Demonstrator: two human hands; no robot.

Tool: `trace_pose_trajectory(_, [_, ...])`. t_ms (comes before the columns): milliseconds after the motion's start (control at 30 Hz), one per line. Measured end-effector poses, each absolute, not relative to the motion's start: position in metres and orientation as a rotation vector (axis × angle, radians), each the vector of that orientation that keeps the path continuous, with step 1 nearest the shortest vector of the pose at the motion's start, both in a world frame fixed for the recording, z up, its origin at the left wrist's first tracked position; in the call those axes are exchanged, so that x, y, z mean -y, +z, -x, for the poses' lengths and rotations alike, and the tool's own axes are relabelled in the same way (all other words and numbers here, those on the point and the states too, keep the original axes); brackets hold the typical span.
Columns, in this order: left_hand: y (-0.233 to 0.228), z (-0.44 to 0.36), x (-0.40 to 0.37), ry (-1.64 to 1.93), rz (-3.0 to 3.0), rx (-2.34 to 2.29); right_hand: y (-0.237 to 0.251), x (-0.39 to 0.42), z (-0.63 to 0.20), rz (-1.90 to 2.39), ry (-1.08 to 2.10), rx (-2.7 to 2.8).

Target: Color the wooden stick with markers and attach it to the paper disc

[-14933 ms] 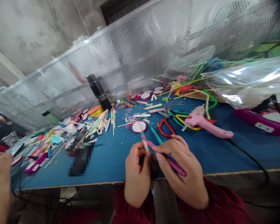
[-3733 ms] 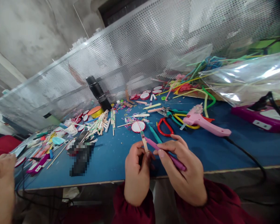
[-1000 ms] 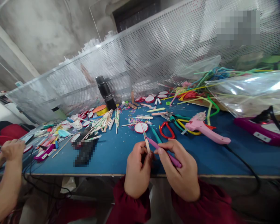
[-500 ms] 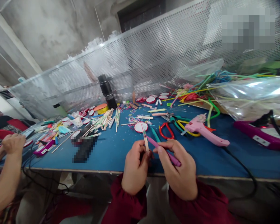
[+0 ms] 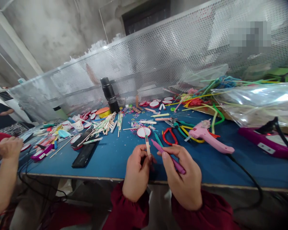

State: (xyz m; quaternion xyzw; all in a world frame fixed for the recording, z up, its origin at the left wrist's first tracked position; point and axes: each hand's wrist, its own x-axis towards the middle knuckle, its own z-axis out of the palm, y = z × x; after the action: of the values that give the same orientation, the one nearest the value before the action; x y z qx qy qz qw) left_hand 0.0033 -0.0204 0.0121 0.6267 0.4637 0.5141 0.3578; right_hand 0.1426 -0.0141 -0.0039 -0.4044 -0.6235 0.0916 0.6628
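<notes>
2 hands in dark red sleeves work at the near edge of a blue table (image 5: 115, 159). The left hand (image 5: 135, 175) pinches a thin flat wooden stick (image 5: 147, 146) between thumb and fingertips, holding it upright just over the table edge. The right hand (image 5: 183, 180) grips a purple pen-like tool (image 5: 169, 156), fingers curled around it, its tip angled up and left, close beside the stick.

Just beyond the hands lie a white disc with a red rim (image 5: 143, 132), a teal marker (image 5: 157, 138) and red-handled scissors (image 5: 169, 136). To the right of these rests a pink glue gun (image 5: 210, 138), its black cord (image 5: 248, 174) trailing toward the near edge. To the left lie a black phone (image 5: 84, 155) and a loose heap of wooden sticks (image 5: 105, 124).

At the far left edge, another person's hand (image 5: 11, 147) rests near scattered bits of colour.

Farther back stand a black cylinder (image 5: 109, 95), more red-rimmed discs (image 5: 155, 104) and a tangle of coloured tubes (image 5: 206, 95) beside a clear plastic bag (image 5: 259, 99). A purple device (image 5: 270, 145) sits at the right. A perforated metal screen (image 5: 158, 57) runs along the far side of the table.
</notes>
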Motion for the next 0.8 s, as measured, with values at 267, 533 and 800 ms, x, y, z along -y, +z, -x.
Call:
trace_pose_trajectory(267, [0.0092, -0.0033, 0.0223, 1.321, -1.621, -1.189, 0.0005, 0.0126, -0.1426, 0.848, 0.116, 1.5])
trace_pose_trajectory(533, [0.0099, -0.0043, 0.0214, 1.331, -1.611, -1.194, -0.0021, 0.0128, -0.1417, 0.857, 0.096, 1.456])
trace_pose_trajectory(800, [0.0089, -0.0042, 0.0212, 1.33, -1.632, -1.214, -0.002, 0.0107, -0.141, 0.871, 0.073, 1.464])
